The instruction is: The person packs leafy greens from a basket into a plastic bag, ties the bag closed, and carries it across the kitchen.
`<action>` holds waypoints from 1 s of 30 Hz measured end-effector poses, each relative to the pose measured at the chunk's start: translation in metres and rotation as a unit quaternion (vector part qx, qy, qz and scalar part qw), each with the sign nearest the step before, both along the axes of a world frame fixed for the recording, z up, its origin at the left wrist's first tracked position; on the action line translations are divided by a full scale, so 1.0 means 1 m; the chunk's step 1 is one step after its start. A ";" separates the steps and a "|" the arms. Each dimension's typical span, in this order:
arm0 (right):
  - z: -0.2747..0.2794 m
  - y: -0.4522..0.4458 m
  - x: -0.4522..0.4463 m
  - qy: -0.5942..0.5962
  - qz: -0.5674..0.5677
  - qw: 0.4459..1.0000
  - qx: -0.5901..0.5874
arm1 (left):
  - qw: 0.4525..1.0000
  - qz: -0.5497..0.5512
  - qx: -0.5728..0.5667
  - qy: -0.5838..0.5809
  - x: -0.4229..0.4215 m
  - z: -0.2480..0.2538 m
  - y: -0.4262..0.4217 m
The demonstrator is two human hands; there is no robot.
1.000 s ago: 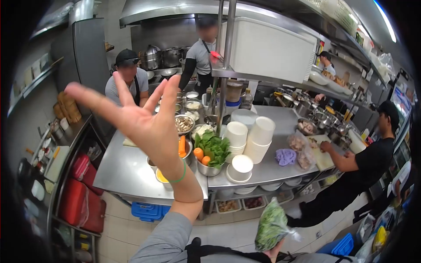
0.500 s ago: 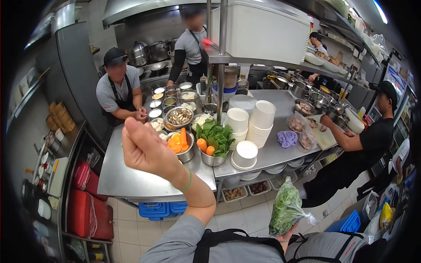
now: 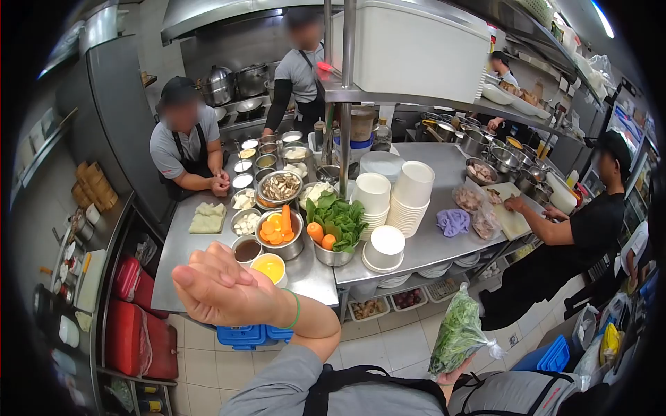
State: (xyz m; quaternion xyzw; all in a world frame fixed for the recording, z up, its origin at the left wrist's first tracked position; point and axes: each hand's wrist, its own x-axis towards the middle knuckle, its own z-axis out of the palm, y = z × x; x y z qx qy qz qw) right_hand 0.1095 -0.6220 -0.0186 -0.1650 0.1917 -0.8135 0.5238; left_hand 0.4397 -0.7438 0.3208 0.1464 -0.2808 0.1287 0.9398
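Note:
My left hand (image 3: pixel 225 281), a green band at its wrist, is raised with its fingers curled into a loose fist. Nothing shows in it. Just beyond it on the steel table stand a bowl of yellow liquid (image 3: pixel 268 265) and a bowl of dark sauce (image 3: pixel 247 250). A metal pot of carrots (image 3: pixel 280 232) and a pot of green leaves with carrots (image 3: pixel 334 225) sit farther back. Low at the right, my right hand (image 3: pixel 454 373), mostly hidden, is closed on the bottom of a clear plastic bag of leafy greens (image 3: pixel 456 333).
White tub stacks (image 3: pixel 411 197) stand on the steel table (image 3: pixel 326 277). A metal post (image 3: pixel 347 104) carries an overhead shelf. Two co-workers stand across the table; another person (image 3: pixel 590 215) works at a cutting board (image 3: pixel 517 215) on the right. Blue bins (image 3: pixel 243 335) sit underneath.
My left hand has dropped lower and leftward, uncovering the yellow and dark bowls and a folded cloth. The bag stays in my right hand, almost unmoved.

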 end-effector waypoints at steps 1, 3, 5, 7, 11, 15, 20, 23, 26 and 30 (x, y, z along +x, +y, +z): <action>0.001 0.002 -0.002 0.013 0.023 1.000 -0.011 | 1.000 -0.004 0.003 0.006 -0.001 -0.002 0.000; 0.014 -0.005 -0.001 0.038 0.050 0.997 -0.043 | 1.000 -0.014 -0.011 0.025 -0.004 -0.005 -0.004; 0.017 -0.013 -0.004 0.047 0.061 0.996 -0.053 | 1.000 -0.020 0.006 -0.001 -0.008 -0.008 -0.003; 0.006 -0.015 -0.010 0.051 0.065 0.995 -0.056 | 1.000 -0.015 0.010 0.000 -0.013 -0.010 -0.005; 0.013 -0.022 -0.010 0.054 0.091 0.989 -0.100 | 1.000 -0.023 -0.003 -0.014 -0.017 -0.015 -0.004; -0.006 -0.027 -0.020 0.039 0.066 0.990 -0.123 | 0.999 -0.048 0.001 -0.024 -0.031 -0.011 -0.015; -0.010 -0.013 -0.039 -0.016 -0.071 0.996 0.051 | 0.995 -0.096 -0.006 -0.039 -0.062 -0.015 -0.036; -0.016 0.004 -0.063 -0.013 -0.082 0.996 0.037 | 0.991 -0.129 -0.005 -0.019 -0.095 -0.016 -0.043; -0.027 0.021 -0.092 -0.004 -0.101 0.995 0.026 | 0.984 -0.175 -0.024 -0.016 -0.131 -0.025 -0.052; -0.027 0.039 -0.123 -0.079 -0.205 0.970 0.108 | 0.972 -0.222 -0.061 -0.038 -0.187 -0.049 -0.063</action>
